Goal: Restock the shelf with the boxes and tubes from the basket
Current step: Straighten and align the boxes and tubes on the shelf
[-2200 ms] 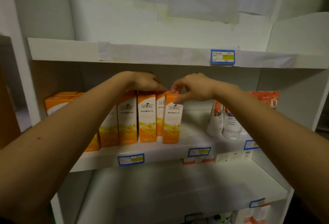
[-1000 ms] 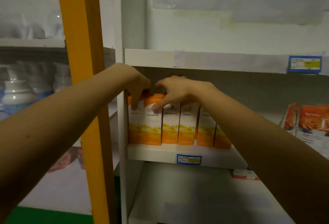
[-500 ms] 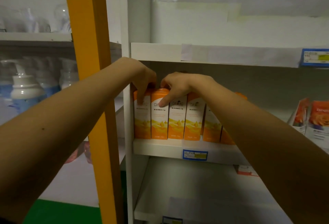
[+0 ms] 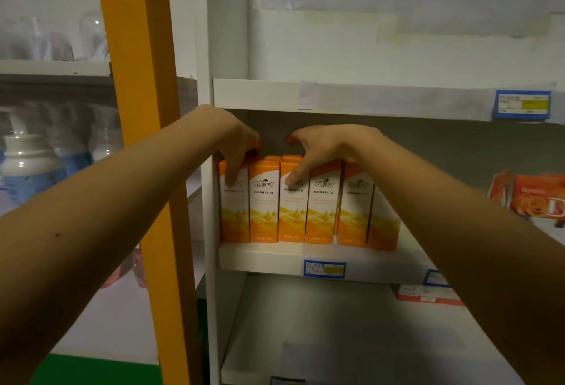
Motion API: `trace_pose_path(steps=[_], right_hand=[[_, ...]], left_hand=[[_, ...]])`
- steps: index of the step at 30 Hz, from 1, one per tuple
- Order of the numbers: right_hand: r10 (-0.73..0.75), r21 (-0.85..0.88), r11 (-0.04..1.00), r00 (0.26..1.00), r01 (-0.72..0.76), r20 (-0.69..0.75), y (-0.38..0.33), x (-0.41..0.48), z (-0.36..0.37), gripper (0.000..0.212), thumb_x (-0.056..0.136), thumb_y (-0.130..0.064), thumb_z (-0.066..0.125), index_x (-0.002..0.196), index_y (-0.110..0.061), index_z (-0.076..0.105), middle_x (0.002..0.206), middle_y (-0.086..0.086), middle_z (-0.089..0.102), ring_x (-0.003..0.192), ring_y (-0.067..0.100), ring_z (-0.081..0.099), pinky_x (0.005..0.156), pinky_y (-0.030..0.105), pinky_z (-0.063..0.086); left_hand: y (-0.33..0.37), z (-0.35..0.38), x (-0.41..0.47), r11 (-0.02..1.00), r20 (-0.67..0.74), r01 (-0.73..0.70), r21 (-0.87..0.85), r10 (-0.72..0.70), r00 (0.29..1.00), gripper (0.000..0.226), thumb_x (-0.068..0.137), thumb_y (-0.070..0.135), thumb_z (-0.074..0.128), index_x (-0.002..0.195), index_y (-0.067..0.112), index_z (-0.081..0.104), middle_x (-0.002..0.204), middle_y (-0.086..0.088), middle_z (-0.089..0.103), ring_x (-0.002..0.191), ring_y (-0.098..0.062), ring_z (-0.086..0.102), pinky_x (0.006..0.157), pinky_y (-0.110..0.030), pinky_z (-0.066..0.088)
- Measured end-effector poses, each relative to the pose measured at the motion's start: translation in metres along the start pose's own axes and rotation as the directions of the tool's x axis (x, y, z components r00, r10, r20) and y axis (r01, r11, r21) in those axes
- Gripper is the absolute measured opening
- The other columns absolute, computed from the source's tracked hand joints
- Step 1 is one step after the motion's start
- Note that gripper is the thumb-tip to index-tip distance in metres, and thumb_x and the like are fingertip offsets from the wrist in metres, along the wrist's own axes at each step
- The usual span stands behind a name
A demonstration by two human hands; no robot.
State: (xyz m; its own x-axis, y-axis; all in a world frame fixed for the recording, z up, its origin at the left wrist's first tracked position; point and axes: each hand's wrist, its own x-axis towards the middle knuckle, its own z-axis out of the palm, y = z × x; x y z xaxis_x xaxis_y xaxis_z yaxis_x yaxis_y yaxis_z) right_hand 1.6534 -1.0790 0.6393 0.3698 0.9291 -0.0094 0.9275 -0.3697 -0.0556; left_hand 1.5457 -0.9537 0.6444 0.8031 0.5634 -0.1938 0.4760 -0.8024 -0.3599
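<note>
A row of several orange-and-white boxes stands upright on the middle shelf, packed against the unit's left wall. My left hand grips the top of the leftmost box, thumb on its front and fingers behind. My right hand lies over the tops of the third and fourth boxes. Its thumb presses the front of the third box. My right forearm hides part of the last boxes to the right. No basket or tubes are in view.
A yellow post rises just left of the shelf unit, with white bottles on a neighbouring shelf behind it. Red-orange packets sit at the right end of the same shelf. Flat red-and-white boxes lie on the shelf below.
My view swung left along the shelf. Both hands moved from the row's right end to its left end, and the boxes now stand straighter and closer together.
</note>
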Motion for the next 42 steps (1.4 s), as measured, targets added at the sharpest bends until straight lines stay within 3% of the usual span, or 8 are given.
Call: trace_pose_path(steps=[3, 5, 7, 12, 28, 35, 39, 42], right_hand=[[0.074, 0.015, 0.997, 0.995, -0.075, 0.07, 0.011, 0.001, 0.001, 0.098, 0.061, -0.048, 0.08, 0.141, -0.021, 0.031, 0.139, 0.002, 0.048, 0.118, 0.026, 0.055, 0.097, 0.044, 0.049], [0.064, 0.025, 0.997, 0.994, -0.066, 0.084, 0.012, 0.002, 0.004, 0.084, 0.064, -0.047, 0.078, 0.134, -0.021, 0.04, 0.128, 0.003, 0.057, 0.108, 0.024, 0.061, 0.093, 0.044, 0.052], [0.042, 0.038, 0.998, 0.995, -0.045, 0.087, 0.011, 0.004, 0.006, 0.074, 0.067, -0.045, 0.077, 0.13, -0.023, 0.045, 0.122, 0.002, 0.061, 0.102, 0.023, 0.064, 0.091, 0.044, 0.053], [0.034, 0.046, 0.998, 0.995, -0.039, 0.096, 0.009, 0.005, 0.005, 0.064, 0.07, -0.041, 0.076, 0.125, -0.024, 0.048, 0.118, 0.002, 0.062, 0.101, 0.023, 0.064, 0.091, 0.044, 0.053], [0.007, 0.073, 0.997, 0.991, -0.017, 0.132, 0.003, -0.005, -0.001, 0.053, 0.075, -0.036, 0.073, 0.122, -0.016, 0.055, 0.112, 0.006, 0.068, 0.095, 0.022, 0.069, 0.087, 0.039, 0.056], [0.021, 0.086, 0.996, 0.992, -0.031, 0.122, 0.006, -0.009, 0.004, 0.07, 0.073, -0.042, 0.074, 0.131, -0.024, 0.042, 0.128, 0.003, 0.056, 0.108, 0.023, 0.06, 0.095, 0.043, 0.051], [0.029, 0.1, 0.994, 0.997, -0.036, 0.074, 0.021, -0.019, -0.003, 0.091, 0.071, -0.045, 0.074, 0.144, -0.026, 0.024, 0.15, -0.001, 0.033, 0.134, 0.026, 0.038, 0.109, 0.046, 0.036], [0.095, 0.092, 0.991, 0.994, -0.1, 0.052, 0.04, -0.021, -0.008, 0.103, 0.063, -0.048, 0.079, 0.145, -0.03, 0.021, 0.153, -0.003, 0.029, 0.137, 0.027, 0.034, 0.11, 0.048, 0.034]], left_hand=[[0.002, -0.002, -0.002, 0.999, -0.002, 0.0, -0.052, 0.0, 1.0, 0.094, 0.069, 0.03, 0.078, 0.144, 0.02, 0.022, 0.146, -0.007, 0.039, 0.131, -0.032, 0.043, 0.106, -0.045, 0.042], [0.005, -0.006, -0.006, 0.98, 0.004, -0.022, -0.198, 0.023, 1.0, 0.1, 0.069, 0.032, 0.077, 0.147, 0.021, 0.016, 0.149, -0.006, 0.034, 0.134, -0.032, 0.039, 0.106, -0.046, 0.041], [0.007, -0.007, -0.009, 0.96, -0.014, -0.059, -0.272, 0.058, 0.998, 0.095, 0.07, 0.035, 0.075, 0.146, 0.019, 0.019, 0.147, -0.006, 0.038, 0.132, -0.031, 0.042, 0.105, -0.046, 0.042], [0.006, -0.004, -0.009, 0.965, -0.059, -0.107, -0.238, 0.095, 0.994, 0.07, 0.075, 0.033, 0.071, 0.136, 0.018, 0.04, 0.133, -0.007, 0.053, 0.12, -0.029, 0.053, 0.1, -0.045, 0.047], [0.005, -0.001, -0.011, 0.961, -0.078, -0.124, -0.248, 0.107, 0.991, 0.069, 0.074, 0.032, 0.072, 0.134, 0.019, 0.042, 0.131, -0.006, 0.053, 0.119, -0.03, 0.053, 0.099, -0.047, 0.048], [0.006, -0.001, -0.012, 0.955, -0.067, -0.114, -0.273, 0.1, 0.993, 0.07, 0.073, 0.032, 0.074, 0.134, 0.021, 0.042, 0.127, -0.004, 0.053, 0.119, -0.03, 0.053, 0.098, -0.049, 0.048], [0.008, -0.002, -0.015, 0.957, -0.046, -0.101, -0.273, 0.092, 0.995, 0.071, 0.075, 0.03, 0.072, 0.137, 0.019, 0.038, 0.133, -0.007, 0.051, 0.121, -0.031, 0.051, 0.1, -0.048, 0.047], [0.01, -0.003, -0.017, 0.944, -0.033, -0.095, -0.316, 0.089, 0.996, 0.076, 0.072, 0.031, 0.074, 0.137, 0.018, 0.037, 0.134, -0.007, 0.051, 0.121, -0.031, 0.052, 0.099, -0.047, 0.048]])
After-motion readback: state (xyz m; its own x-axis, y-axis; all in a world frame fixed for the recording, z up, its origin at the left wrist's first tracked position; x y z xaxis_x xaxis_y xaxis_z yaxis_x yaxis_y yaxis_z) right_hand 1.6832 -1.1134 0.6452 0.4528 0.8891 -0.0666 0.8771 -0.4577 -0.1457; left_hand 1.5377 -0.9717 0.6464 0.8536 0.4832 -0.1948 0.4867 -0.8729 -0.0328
